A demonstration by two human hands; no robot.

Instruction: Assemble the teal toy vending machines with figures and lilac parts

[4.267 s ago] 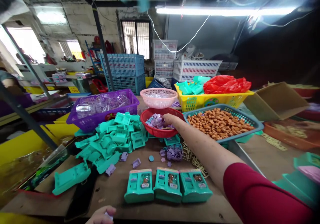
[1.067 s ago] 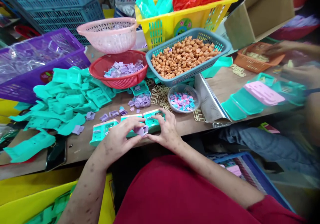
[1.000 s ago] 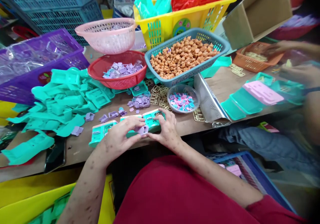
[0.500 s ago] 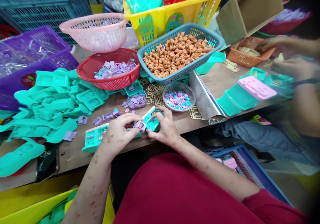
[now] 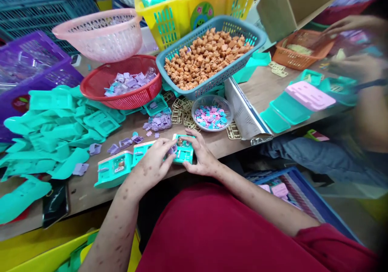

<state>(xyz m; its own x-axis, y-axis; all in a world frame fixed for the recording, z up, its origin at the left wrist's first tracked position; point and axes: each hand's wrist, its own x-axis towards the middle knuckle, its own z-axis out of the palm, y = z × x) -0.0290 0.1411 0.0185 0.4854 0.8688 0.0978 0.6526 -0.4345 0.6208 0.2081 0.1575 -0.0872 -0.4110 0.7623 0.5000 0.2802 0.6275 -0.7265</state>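
My right hand (image 5: pixel 200 152) grips the right side of a teal plastic tray-like piece (image 5: pixel 184 154) at the table's front edge, with a small brown figure in its upper recess. My left hand (image 5: pixel 157 157) pinches a small purple plastic part (image 5: pixel 172 148) against the left side of that piece. Beside my left wrist, another teal piece (image 5: pixel 117 167) lies on the table with a brown figure and purple bits fitted in it. Part of a further teal piece (image 5: pixel 141 150) shows behind my left hand. Loose purple parts (image 5: pixel 124 143) lie beyond it.
Teal pieces (image 5: pixel 60 120) are heaped at left, near a dark phone (image 5: pixel 56 203). Behind stand a red basket (image 5: pixel 121 102) of purple parts, a blue-grey basket (image 5: pixel 212 84) of brown figures and a clear bowl (image 5: pixel 196 120) of small bits. A co-worker's blurred hands (image 5: pixel 360 68) work at right.
The teal piece in my right hand has turned from tilted to facing up, so its recesses and brown figure show. The purple part stays in my left fingers. The camera view has shifted slightly.
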